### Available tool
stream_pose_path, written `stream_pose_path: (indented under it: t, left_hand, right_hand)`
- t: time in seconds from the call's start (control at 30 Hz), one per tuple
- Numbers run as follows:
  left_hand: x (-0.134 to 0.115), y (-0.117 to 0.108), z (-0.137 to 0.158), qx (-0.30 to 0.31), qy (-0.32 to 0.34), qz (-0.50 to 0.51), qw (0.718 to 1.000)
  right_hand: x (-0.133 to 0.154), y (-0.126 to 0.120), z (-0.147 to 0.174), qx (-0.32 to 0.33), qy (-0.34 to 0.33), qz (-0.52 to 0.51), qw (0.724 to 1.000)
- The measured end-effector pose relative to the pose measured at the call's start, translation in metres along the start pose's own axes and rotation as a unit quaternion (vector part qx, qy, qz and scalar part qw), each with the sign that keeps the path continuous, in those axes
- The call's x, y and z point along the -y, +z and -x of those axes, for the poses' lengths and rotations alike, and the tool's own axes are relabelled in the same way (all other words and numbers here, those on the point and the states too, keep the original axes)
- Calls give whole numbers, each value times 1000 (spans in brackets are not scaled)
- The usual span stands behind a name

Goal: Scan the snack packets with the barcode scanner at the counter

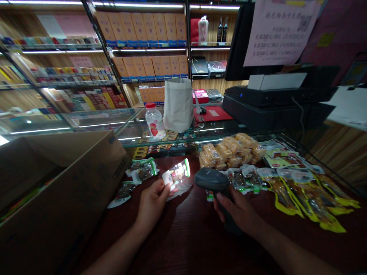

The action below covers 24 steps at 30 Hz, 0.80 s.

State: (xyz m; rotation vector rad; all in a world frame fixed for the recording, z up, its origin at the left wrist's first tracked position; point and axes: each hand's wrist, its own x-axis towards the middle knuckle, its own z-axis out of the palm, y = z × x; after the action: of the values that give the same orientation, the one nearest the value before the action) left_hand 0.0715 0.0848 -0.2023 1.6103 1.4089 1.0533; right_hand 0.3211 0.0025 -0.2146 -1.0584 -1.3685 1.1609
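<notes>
Between the thumb and fingers of my left hand (155,200) is a small snack packet (179,173) with a green edge, tilted up off the dark red counter and brightly lit. My right hand (237,206) is wrapped round the handle of a dark grey barcode scanner (212,178), whose head points left toward the packet. Similar packets (145,169) lie to the left of my left hand. More green-edged packets (248,178) lie behind the scanner, partly hidden by it.
An open cardboard box (94,164) stands at the left. Wrapped golden snacks (229,151) and yellow-edged bags (304,191) lie at the right. Behind are a strawberry-printed bottle (155,122), a white paper bag (178,107), a red folder (215,114) and a black monitor (239,42).
</notes>
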Motion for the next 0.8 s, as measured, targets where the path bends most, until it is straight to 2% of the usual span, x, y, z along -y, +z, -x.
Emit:
stream_pose_path:
  t: [0.1,0.23,0.4,0.57,0.67,0.8]
  left_hand:
    - [-1,0,0,2,-4,1,1000]
    - [3,3,-2,11,-7,68,998]
    - [4,6,-3,27,-33,123,991]
    - [-3,8,0,106,-61,146,982]
    - [-8,12,0,132,-80,182,971]
    - [-19,26,-7,170,-99,187,962]
  right_hand:
    - [1,-1,-1,3,4,0,1000]
    - [3,-3,-2,4,11,-11,1000]
    - [8,-9,-4,-11,60,-171,983]
    - [10,-24,-12,-10,47,-270,962]
    - [13,-31,-16,-7,31,-315,949]
    - [20,-31,-14,29,17,-350,936]
